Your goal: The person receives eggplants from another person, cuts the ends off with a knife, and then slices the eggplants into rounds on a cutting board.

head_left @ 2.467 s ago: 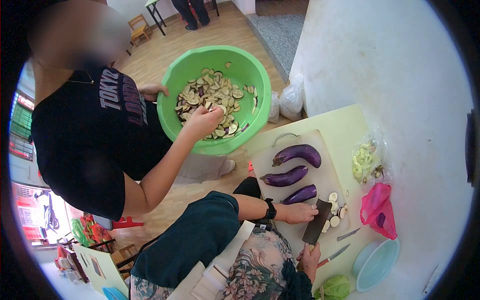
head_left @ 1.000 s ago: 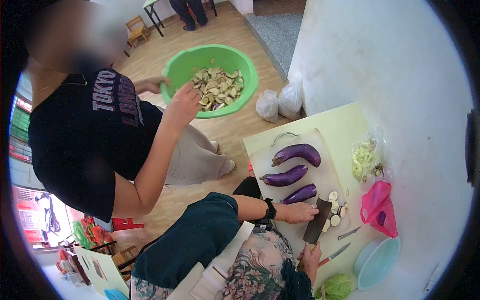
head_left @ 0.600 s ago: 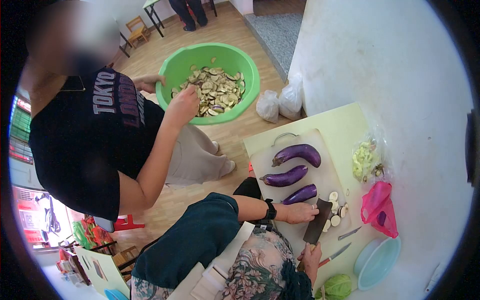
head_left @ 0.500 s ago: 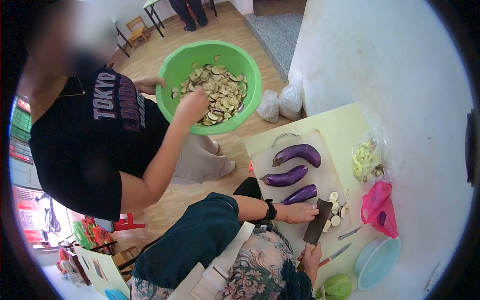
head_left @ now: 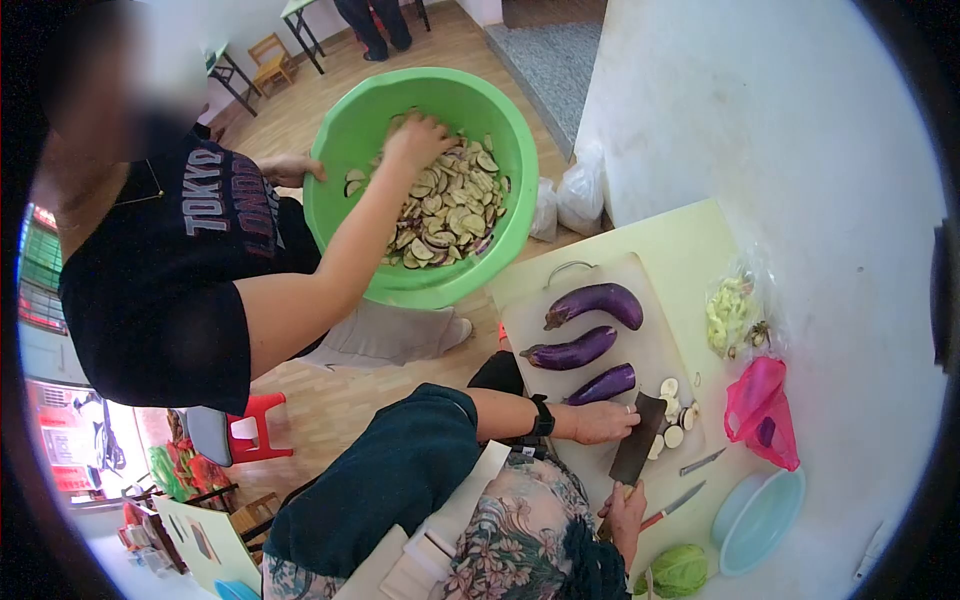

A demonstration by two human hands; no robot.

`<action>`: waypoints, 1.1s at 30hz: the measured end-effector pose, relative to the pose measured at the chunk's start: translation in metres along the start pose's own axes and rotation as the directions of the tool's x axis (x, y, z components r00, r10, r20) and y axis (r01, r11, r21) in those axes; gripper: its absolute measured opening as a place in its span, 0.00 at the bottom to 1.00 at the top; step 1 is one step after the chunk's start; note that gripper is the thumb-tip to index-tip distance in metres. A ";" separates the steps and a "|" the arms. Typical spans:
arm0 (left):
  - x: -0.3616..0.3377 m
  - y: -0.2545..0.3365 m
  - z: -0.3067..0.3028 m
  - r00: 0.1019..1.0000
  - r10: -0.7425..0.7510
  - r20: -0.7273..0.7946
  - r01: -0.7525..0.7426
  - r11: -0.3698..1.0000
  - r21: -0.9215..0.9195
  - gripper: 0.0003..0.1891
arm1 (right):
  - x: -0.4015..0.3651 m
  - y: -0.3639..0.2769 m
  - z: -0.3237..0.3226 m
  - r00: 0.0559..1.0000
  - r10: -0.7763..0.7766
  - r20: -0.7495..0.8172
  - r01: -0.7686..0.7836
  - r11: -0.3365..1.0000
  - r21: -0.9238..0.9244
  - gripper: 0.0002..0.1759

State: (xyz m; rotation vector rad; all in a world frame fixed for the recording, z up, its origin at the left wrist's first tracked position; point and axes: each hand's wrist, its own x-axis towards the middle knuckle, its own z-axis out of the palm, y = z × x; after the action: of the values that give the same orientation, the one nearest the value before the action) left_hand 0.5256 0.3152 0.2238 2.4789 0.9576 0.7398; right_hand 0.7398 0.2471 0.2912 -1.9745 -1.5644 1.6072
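Observation:
My left hand [head_left: 604, 422], with a dark watch at the wrist, is curled low over the white cutting board [head_left: 640, 300], its fingertips against the blade of a cleaver [head_left: 636, 440]. What lies under its fingers is hidden. My right hand [head_left: 625, 515] is wrapped around the cleaver's handle. Pale round eggplant slices [head_left: 674, 437] lie just beyond the blade. Beside my left hand rests a purple eggplant [head_left: 604, 384]; another eggplant [head_left: 572, 350] and a curved eggplant [head_left: 598, 305] lie farther along the board.
Two small knives, one a red-handled knife [head_left: 672, 505], lie near a light blue basin [head_left: 735, 530] and a cabbage [head_left: 680, 570]. A pink bag [head_left: 765, 410] and a clear bag of green pieces [head_left: 733, 318] line the wall side. Another person holds a green basin [head_left: 335, 130] of eggplant slices.
The other person's green basin has come nearer, and their hand has shifted up within the slices. My hands and the cleaver stay almost in place.

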 end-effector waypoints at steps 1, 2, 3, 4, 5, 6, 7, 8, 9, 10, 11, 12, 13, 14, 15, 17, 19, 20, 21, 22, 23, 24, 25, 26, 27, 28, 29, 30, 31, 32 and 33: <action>0.000 0.000 0.000 1.000 0.006 -0.006 -0.006 1.000 0.000 0.06 | 0.000 -0.002 0.000 1.000 0.010 0.000 -0.010 1.000 0.000 0.15; 0.001 0.000 -0.001 1.000 0.006 -0.006 -0.006 1.000 0.000 0.06 | 0.000 -0.003 0.000 1.000 0.020 -0.001 -0.020 1.000 0.001 0.14; 0.001 0.000 -0.002 1.000 0.012 -0.018 -0.012 1.000 0.004 0.05 | 0.000 -0.002 0.000 1.000 0.020 -0.001 -0.020 1.000 0.001 0.14; 0.002 0.001 -0.002 0.999 0.018 -0.031 -0.017 1.000 0.008 0.05 | 0.000 -0.001 0.001 1.000 0.016 -0.001 -0.016 1.000 0.011 0.14; 0.002 0.000 -0.002 0.999 0.017 -0.031 -0.017 1.000 0.008 0.05 | 0.001 0.000 0.001 1.000 0.011 -0.001 -0.011 1.000 0.022 0.14; 0.002 0.000 -0.001 0.999 0.019 -0.031 -0.018 1.000 0.014 0.05 | 0.001 0.000 0.001 1.000 0.011 -0.001 -0.011 1.000 0.021 0.14; 0.002 0.000 0.000 0.999 0.020 -0.030 -0.019 1.000 0.019 0.05 | 0.001 -0.001 0.000 1.000 0.015 0.001 -0.015 1.000 0.020 0.14; 0.002 0.000 0.000 0.999 0.019 -0.031 -0.019 1.000 0.018 0.05 | 0.000 -0.002 0.000 1.000 0.019 0.003 -0.019 1.000 0.019 0.14; 0.001 0.000 0.000 1.000 0.017 -0.020 -0.017 1.000 0.008 0.05 | 0.000 -0.003 0.000 1.000 0.020 0.004 -0.020 1.000 0.018 0.14; 0.001 0.000 -0.001 1.000 0.016 -0.009 -0.016 1.000 -0.003 0.06 | -0.001 -0.004 0.000 1.000 0.018 0.002 -0.018 1.000 0.022 0.14; 0.001 0.000 -0.002 1.000 0.016 -0.008 -0.016 1.000 -0.004 0.06 | -0.002 -0.005 0.000 1.000 0.016 0.000 -0.016 1.000 0.026 0.14; 0.001 0.000 -0.003 1.000 0.014 -0.002 -0.014 1.000 0.010 0.06 | -0.002 -0.005 0.001 1.000 0.018 0.000 -0.018 0.999 0.026 0.14; 0.002 0.001 -0.003 1.000 0.011 0.004 -0.012 1.000 0.025 0.05 | -0.002 -0.006 0.001 1.000 0.018 -0.008 -0.018 1.000 0.022 0.13; 0.002 0.001 -0.002 1.000 0.011 0.004 -0.012 1.000 0.025 0.05 | -0.002 -0.007 0.001 1.000 0.017 -0.015 -0.016 1.000 0.018 0.13; 0.002 -0.001 0.001 1.000 0.009 0.008 -0.009 1.000 0.024 0.05 | -0.002 -0.006 0.001 1.000 0.017 -0.015 -0.016 1.000 0.019 0.13; 0.001 -0.001 0.002 1.000 0.007 0.010 -0.007 1.000 0.020 0.05 | -0.003 -0.007 0.001 1.000 -0.008 -0.005 0.008 1.000 0.029 0.12; 0.002 -0.001 0.002 1.000 0.011 0.016 -0.011 0.999 0.048 0.05 | -0.003 -0.007 0.001 1.000 -0.008 -0.008 0.008 1.000 0.018 0.12; 0.002 0.000 0.001 1.000 0.021 -0.004 -0.020 0.998 0.060 0.05 | -0.003 -0.007 0.001 1.000 -0.008 -0.010 0.009 1.000 0.008 0.12; 0.002 0.000 0.002 1.000 0.021 -0.003 -0.020 0.998 0.059 0.05 | -0.003 -0.007 0.000 1.000 -0.008 -0.010 0.008 1.000 0.008 0.12; 0.002 -0.001 0.003 1.000 0.014 0.004 -0.015 0.998 0.056 0.05 | -0.003 -0.008 0.000 1.000 -0.006 -0.008 0.006 1.000 0.012 0.12; 0.002 -0.001 0.003 1.000 0.008 0.011 -0.009 0.999 0.052 0.05 | -0.003 -0.008 0.000 1.000 -0.004 -0.005 0.004 1.000 0.016 0.12; 0.002 -0.001 0.003 1.000 0.008 0.012 -0.009 0.999 0.052 0.05 | -0.003 -0.007 0.000 1.000 -0.003 -0.005 0.003 1.000 0.017 0.12; 0.002 0.000 0.002 1.000 0.015 -0.005 -0.015 0.999 0.047 0.04 | -0.002 -0.006 0.000 1.000 -0.011 -0.007 0.011 1.000 0.014 0.12; 0.002 0.000 0.001 1.000 0.021 -0.021 -0.021 0.999 0.043 0.04 | -0.002 -0.006 0.001 1.000 -0.018 -0.008 0.018 1.000 0.012 0.12; 0.002 0.000 0.001 1.000 0.021 -0.020 -0.020 0.999 0.043 0.04 | -0.002 -0.006 0.000 1.000 -0.018 -0.008 0.018 1.000 0.012 0.12; 0.002 0.000 0.000 1.000 0.018 -0.011 -0.017 0.999 0.047 0.04 | -0.002 -0.006 0.000 1.000 -0.017 -0.005 0.017 1.000 0.014 0.13; 0.002 0.001 -0.001 1.000 0.014 -0.001 -0.014 0.999 0.050 0.04 | -0.002 -0.006 0.000 1.000 -0.016 -0.002 0.016 1.000 0.016 0.13; 0.002 0.001 -0.001 1.000 0.014 -0.001 -0.014 0.999 0.050 0.04 | -0.003 -0.007 0.000 1.000 -0.016 -0.002 0.016 1.000 0.015 0.13; 0.002 0.001 -0.001 1.000 0.017 -0.015 -0.016 0.998 0.059 0.04 | -0.004 -0.008 0.001 1.000 -0.010 -0.006 0.010 1.000 0.029 0.13; 0.002 0.001 0.000 0.999 0.019 -0.028 -0.017 0.998 0.066 0.04 | -0.004 -0.010 0.001 1.000 -0.002 -0.010 0.003 0.999 0.042 0.13; 0.002 0.000 0.002 0.999 0.019 -0.028 -0.017 0.998 0.065 0.04 | -0.005 -0.011 0.002 1.000 -0.001 -0.010 0.002 0.999 0.042 0.13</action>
State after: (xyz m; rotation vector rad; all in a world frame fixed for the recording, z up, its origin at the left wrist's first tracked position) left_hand 0.5281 0.3158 0.2228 2.5427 0.9858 0.7637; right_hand 0.7322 0.2477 0.3008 -1.9562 -1.5159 1.6138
